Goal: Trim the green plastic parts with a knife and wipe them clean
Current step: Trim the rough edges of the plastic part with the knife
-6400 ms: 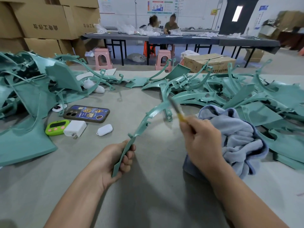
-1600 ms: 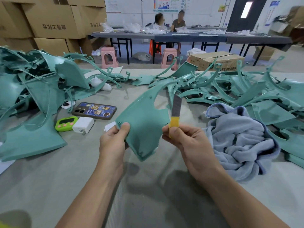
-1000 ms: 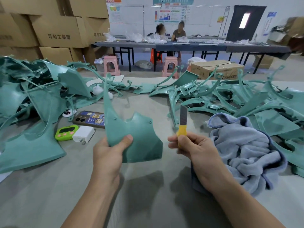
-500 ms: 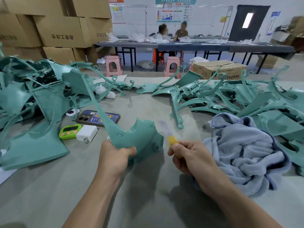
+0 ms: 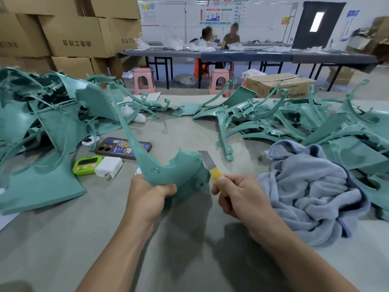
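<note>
My left hand (image 5: 147, 197) grips the lower edge of a green plastic part (image 5: 168, 167), a broad panel with a long thin arm rising up and to the left. My right hand (image 5: 237, 197) holds a yellow-handled knife (image 5: 210, 165). Its grey blade lies against the panel's right edge. Both hands are above the grey table (image 5: 63, 239), near its middle. A crumpled grey-blue cloth (image 5: 311, 197) lies just right of my right hand.
Heaps of green plastic parts lie at the left (image 5: 42, 123) and the right (image 5: 305, 123). A phone (image 5: 117, 147), a green timer (image 5: 86, 165) and a white charger (image 5: 108, 166) lie left of my hands. Cardboard boxes, stools and a far table with two people stand behind.
My left hand has turned the green part so its long arm points up-left. My right hand has brought the knife blade against the panel's right edge.
</note>
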Demonstrator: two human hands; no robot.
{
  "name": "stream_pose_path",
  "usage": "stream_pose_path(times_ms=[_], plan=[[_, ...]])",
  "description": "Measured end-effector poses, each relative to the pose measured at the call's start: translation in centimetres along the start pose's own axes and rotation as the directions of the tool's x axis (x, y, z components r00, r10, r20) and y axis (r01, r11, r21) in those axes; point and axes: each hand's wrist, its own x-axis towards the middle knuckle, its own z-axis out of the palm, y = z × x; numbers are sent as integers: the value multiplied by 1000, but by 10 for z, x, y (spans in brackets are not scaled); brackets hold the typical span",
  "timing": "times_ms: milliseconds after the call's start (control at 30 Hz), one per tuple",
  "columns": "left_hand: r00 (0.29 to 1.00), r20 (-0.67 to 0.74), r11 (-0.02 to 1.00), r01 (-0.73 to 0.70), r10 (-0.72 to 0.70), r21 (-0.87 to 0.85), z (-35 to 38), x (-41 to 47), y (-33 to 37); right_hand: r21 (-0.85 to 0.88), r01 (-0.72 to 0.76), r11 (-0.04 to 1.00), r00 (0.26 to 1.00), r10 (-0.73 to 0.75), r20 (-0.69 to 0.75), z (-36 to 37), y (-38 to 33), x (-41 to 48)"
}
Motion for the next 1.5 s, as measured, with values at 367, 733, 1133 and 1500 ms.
stream_pose_path(times_ms=[367,733,1133,1500], plan=[[1000,9,1000,15,-15,5,-1,1,-1,-31,29,999,1000,-30,-5,-2,8,4],[1000,20,1000,16,-16,10,-2,2,-3,-133,79,988,995,-86,-49,-4,8,4],[993,2,959,115,-118,-258,-3,0,3,-3,35,999,996,-35,-84,-4,3,-1],[994,-26,900,83,-104,-428,0,-1,7,18,15,1000,990,-13,-137,4,5,-1]])
